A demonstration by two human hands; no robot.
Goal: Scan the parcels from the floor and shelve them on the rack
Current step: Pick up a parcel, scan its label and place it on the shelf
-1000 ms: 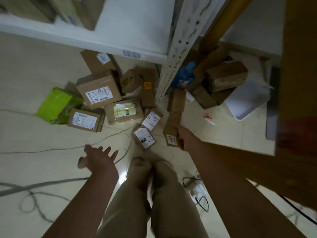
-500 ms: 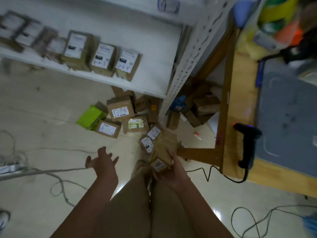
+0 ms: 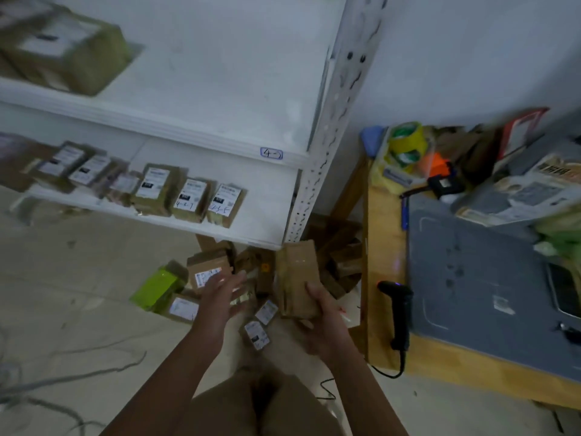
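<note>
- Holding one brown parcel (image 3: 297, 281) up in the air, the right hand (image 3: 323, 325) has its fingers curled round the bottom end. The parcel is between the rack (image 3: 333, 121) and the tabletop (image 3: 382, 247).
- The left hand (image 3: 223, 294) is near it, fingers spread, holding nothing.
- The scanner (image 3: 397, 313) lies on the tabletop, not picked up, so I think this parcel is not scanned yet.
- A row of parcels (image 3: 191, 199) already stands on the lower shelf — that part looks done.
- A pile of parcels (image 3: 204, 275) lies on the floor (image 3: 78, 294) — lots of work is left.
</note>
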